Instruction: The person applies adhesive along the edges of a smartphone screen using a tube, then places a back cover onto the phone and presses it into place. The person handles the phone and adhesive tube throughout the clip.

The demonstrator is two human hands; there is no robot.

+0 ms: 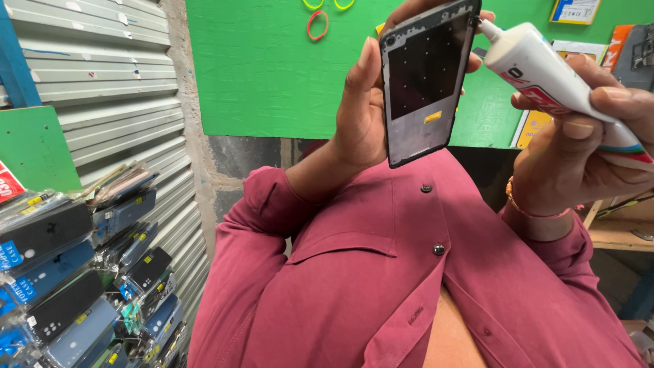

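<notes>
Left hand [361, 109] grips a black rectangular phone frame [426, 82] upright by its edges. Right hand [579, 150], just right of the frame, clutches a white glue tube [545, 71], nozzle tip touching the frame's top right corner.

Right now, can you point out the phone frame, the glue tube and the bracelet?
phone frame [426, 82], head view, middle of its dark inner panel.
glue tube [545, 71], head view, white body just behind the nozzle.
bracelet [524, 210], head view, the band on the right wrist.

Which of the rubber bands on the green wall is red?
The lowest rubber band, left of the phone frame. It is a whole red ring; the two above it are yellow and cut off at the picture's top edge.
</notes>
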